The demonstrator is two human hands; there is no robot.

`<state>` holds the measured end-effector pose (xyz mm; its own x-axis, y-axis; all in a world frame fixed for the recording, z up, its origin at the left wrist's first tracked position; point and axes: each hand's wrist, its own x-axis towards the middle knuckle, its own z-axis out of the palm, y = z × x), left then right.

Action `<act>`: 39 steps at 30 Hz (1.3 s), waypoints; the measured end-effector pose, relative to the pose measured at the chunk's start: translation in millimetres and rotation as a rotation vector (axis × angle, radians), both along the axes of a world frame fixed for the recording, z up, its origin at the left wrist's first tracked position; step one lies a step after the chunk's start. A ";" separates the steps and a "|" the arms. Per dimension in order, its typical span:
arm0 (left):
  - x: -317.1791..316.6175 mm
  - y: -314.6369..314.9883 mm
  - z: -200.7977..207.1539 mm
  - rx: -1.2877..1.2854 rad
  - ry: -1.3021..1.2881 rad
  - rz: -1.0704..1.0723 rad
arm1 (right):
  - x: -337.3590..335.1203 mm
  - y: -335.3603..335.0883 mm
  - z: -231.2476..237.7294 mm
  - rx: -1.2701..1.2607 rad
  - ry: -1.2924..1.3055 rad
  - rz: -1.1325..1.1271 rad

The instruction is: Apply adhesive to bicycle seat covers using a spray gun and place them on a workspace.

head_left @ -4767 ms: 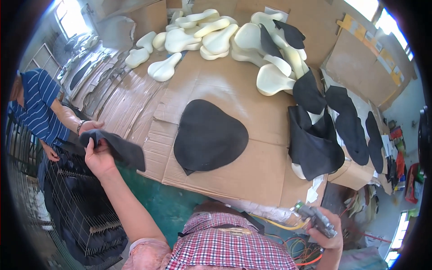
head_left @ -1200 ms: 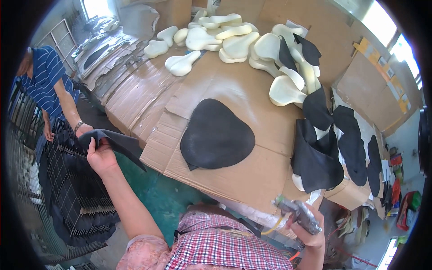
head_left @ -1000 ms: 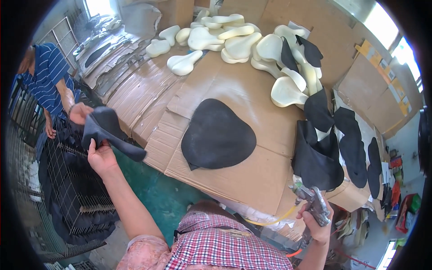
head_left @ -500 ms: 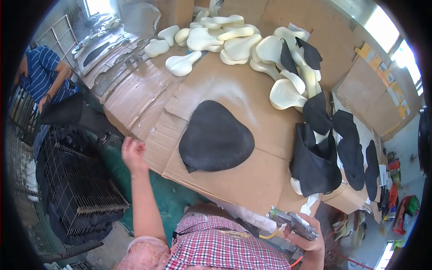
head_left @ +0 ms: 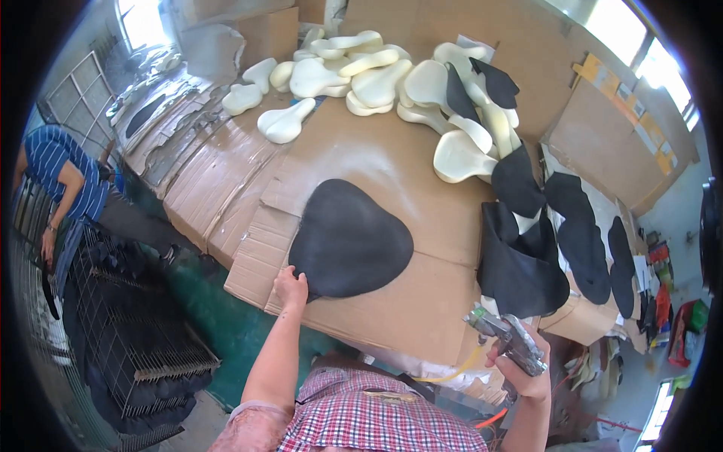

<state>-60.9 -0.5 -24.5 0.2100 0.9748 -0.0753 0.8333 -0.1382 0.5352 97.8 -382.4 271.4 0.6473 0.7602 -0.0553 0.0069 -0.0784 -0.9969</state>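
Note:
A black, rounded-triangular saddle cover [head_left: 352, 239] lies on the cardboard-covered table in front of me, its narrower end pointing away. At its near left edge my left hand [head_left: 291, 287] is closed, with the fingertips pinching the rim. My right hand [head_left: 525, 371] is wrapped round a spray gun [head_left: 512, 340], a grimy metal one with a yellow hose. The gun is held off the table's near right edge, apart from the cover, with its nozzle end toward the left.
Cream foam saddle pads [head_left: 374, 84] are heaped along the far side. More black covers [head_left: 523, 260] lie at the right, some over pads. Cardboard [head_left: 407, 309] covers the table. On the left, a person [head_left: 66, 177] in a striped shirt bends beside a wire rack [head_left: 143, 324] with black pieces.
My left hand has come from beside the table to the cover's near left edge. The spray gun has risen slightly. At the left, the person has lowered a hand; the black piece held up there is gone.

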 end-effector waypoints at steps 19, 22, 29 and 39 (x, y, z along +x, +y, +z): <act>15.9 0.9 1.3 0.057 -0.149 0.113 | -5.3 -37.6 4.0 -0.183 -0.072 0.027; 13.3 1.5 5.1 -0.048 -0.084 0.046 | -3.9 -49.3 3.0 -0.137 0.061 -0.099; 28.9 -2.0 12.3 -0.084 -0.282 0.015 | -7.0 -38.3 -13.9 -0.079 0.053 -0.060; 41.8 -6.4 19.0 -0.800 -1.105 0.419 | -16.5 -44.1 -21.7 -0.070 0.056 0.043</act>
